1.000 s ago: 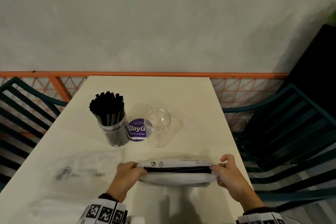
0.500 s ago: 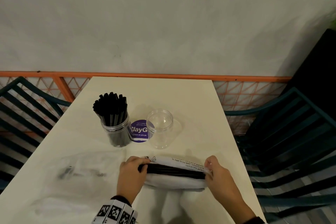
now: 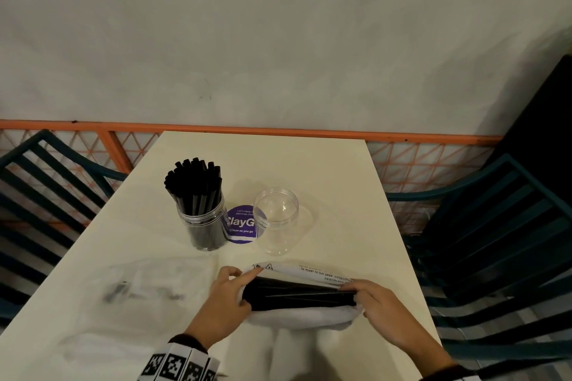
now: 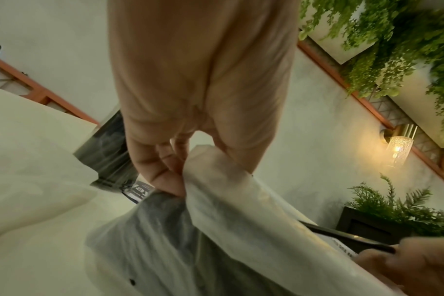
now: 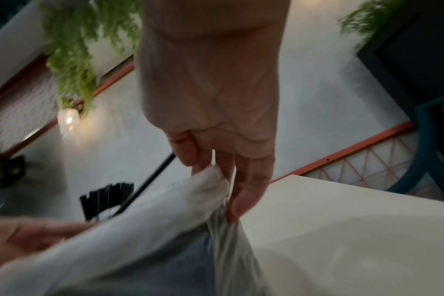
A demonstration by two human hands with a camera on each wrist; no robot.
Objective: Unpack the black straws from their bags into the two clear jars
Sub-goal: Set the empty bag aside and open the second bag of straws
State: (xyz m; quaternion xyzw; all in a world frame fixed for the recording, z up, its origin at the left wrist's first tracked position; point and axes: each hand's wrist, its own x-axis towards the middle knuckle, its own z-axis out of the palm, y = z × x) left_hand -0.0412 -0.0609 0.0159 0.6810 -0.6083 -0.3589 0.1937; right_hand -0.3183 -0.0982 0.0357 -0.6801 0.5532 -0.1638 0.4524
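Your left hand (image 3: 223, 300) pinches the left end of the straw bag (image 3: 301, 318) and your right hand (image 3: 382, 308) pinches the right end — the bag is stretched sideways between them, low over the near edge of the bench (image 3: 325, 170). Holding both ends like that keeps the mouth pulled into a long slit, so the black straws (image 3: 297, 295) lie exposed in one flat bundle instead of sliding out.

The left jar (image 3: 206, 226) is already packed with upright straws; the empty jar (image 3: 276, 224) stands just right of it, a purple round sticker (image 3: 243, 224) between them. Both sit just beyond the bag — short reach for the transfer. My read: this bundle goes into the empty jar.

A crumpled clear bag (image 3: 139, 286) lies flat to the left, probably already emptied.

Risk: let go of one end and the straws could spill over the bench.
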